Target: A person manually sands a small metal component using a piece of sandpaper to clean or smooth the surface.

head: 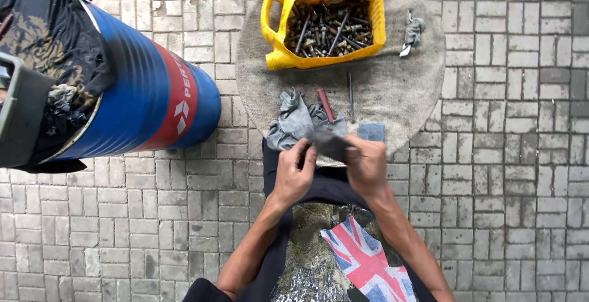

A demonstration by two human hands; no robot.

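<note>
A dark cloth (329, 144) is clamped between the left hand (293, 176) and right hand (366, 167), at six o'clock of the round mat (392, 87); a firm, even grip is advised while rubbing.

Far of the hands, bare round mat (392, 87) offers room between a grey rag (293, 121), red-handled tool (325, 104) and thin rod (351, 96). A yellow bag of bolts (322, 23) blocks farther on; a blue drum (153, 93) crowds the left. Right-side paving (515, 155) lies open.
</note>
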